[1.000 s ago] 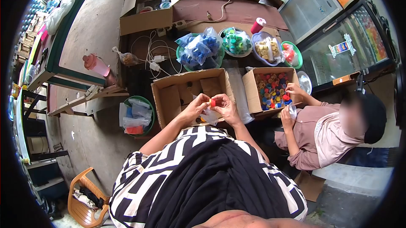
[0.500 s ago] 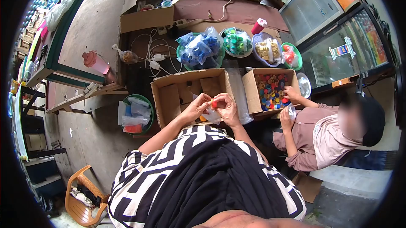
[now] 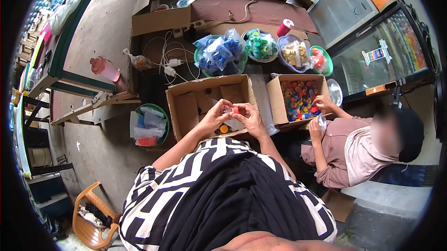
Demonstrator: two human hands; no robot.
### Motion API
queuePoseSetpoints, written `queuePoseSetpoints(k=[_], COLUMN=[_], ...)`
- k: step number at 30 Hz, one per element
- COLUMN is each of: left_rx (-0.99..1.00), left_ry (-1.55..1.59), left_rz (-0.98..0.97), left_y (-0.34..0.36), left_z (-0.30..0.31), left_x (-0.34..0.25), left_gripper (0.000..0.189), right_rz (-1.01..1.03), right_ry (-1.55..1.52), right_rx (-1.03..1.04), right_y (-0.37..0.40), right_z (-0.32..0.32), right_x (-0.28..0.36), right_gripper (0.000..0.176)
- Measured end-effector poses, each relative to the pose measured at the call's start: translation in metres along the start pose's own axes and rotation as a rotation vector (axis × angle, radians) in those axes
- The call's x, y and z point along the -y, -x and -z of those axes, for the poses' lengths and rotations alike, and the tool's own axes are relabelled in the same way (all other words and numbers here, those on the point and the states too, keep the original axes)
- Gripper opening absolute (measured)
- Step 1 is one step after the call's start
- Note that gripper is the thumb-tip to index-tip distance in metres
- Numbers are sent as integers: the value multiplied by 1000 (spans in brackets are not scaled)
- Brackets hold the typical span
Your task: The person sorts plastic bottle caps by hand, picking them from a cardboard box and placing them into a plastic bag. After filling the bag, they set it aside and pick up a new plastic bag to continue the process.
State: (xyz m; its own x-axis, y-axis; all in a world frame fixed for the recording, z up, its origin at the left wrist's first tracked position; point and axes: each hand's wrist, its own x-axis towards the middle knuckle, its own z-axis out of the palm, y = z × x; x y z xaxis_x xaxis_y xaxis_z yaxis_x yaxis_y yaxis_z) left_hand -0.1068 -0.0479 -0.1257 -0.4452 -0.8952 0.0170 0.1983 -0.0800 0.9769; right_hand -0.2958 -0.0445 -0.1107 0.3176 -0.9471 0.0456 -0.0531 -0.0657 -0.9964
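Above the near edge of an open cardboard box [image 3: 184,132], my two hands meet. My right hand [image 3: 252,120] pinches a red cap [image 3: 235,110] between its fingers. My left hand [image 3: 215,117] is closed on a clear plastic bag [image 3: 226,110], close beside the cap. A yellow-orange cap [image 3: 224,128] and some dark caps lie in the box below my hands. To the right, a smaller cardboard box [image 3: 278,107] holds several mixed-colour caps [image 3: 300,100].
A person [image 3: 347,144] at the right reaches into the cap box. Behind the boxes stand basins of bagged blue [image 3: 221,53], green [image 3: 260,45] and cream caps [image 3: 294,55]. A green basket [image 3: 166,132] is at the left, a chair [image 3: 86,227] lower left.
My hands have shifted slightly, and the red cap now faces differently between my fingers. The clear bag no longer hangs below my hands. An orange piece by the red cap is no longer visible.
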Motion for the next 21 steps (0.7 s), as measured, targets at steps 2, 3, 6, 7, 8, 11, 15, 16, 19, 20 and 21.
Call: queuePoseSetpoints(k=[2,3,6,7,8,11,15,16,19,20,21], left_rx=[-13,-21,-19,-9,-9,1,34,35,37,36,31], left_ry=[-38,-66,-140,-182,-181,-195,-76,-75,-111,-111,-116], left_rz=[16,56,93,88,88,51,70,81,75,75,73], left_y=[0,0,2,2,2,4,3,4,5,5,6], left_z=[-2,-2,-1,-2,-2,-4,-5,-4,-3,-4,-5], left_x=[-3,-4,-4,-5,-5,-8,-14,-15,-17,-18,-20], left_gripper=[24,24,24,25,25,28,31,31,31,31,30], right_rz=[19,39,58,57,76,100,109,109,123,118,112], right_ry=[-14,-30,-43,-43,-40,-13,4,3,33,38,42], right_rx=[-12,-23,1,0,-2,-8,-20,-18,-19,-18,-17], right_y=[1,1,2,2,1,1,2,2,2,1,1], right_z=[2,3,3,4,5,4,4,3,4,4,5], right_x=[-2,-1,3,2,-1,-1,10,11,9,5,5], right_gripper=[39,38,34,34,33,31,30,30,30,30,30])
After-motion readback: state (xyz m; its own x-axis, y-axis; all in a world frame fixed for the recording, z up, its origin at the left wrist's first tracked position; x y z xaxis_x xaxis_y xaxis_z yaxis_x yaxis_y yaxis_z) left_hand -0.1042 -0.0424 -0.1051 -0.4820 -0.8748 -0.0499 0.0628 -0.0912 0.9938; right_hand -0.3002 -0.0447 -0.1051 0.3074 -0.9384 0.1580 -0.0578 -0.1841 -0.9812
